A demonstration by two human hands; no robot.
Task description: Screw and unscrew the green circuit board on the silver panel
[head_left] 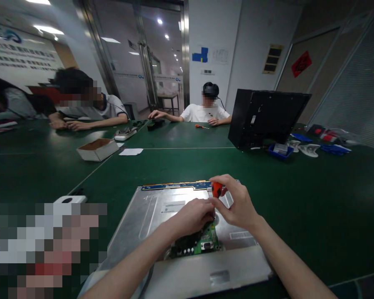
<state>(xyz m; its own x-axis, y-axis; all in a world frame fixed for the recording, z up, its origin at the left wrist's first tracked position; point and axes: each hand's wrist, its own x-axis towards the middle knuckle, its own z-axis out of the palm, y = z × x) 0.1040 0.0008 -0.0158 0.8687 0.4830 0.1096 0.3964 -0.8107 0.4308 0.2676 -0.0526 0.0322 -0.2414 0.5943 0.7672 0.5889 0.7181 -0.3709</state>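
Note:
A flat metal display panel (152,211) lies back side up on the table in front of me. Along its far edge runs a narrow blue circuit strip (174,187), and a green circuit board (207,241) sits at its middle. My right hand (235,203) is closed around the orange and black handle of a screwdriver (217,189), held above the panel. My left hand (195,216) rests over the green board with its fingers curled inward, close below the screwdriver. What those fingers pinch, if anything, is hidden, and so is the screwdriver's tip.
A black monitor casing (268,118) stands at the back right beside a blue tray (280,151). A cardboard box (98,150) and paper (131,152) lie at left. Another screwdriver (202,126) is near a person across the green table (314,199). More people sit at left.

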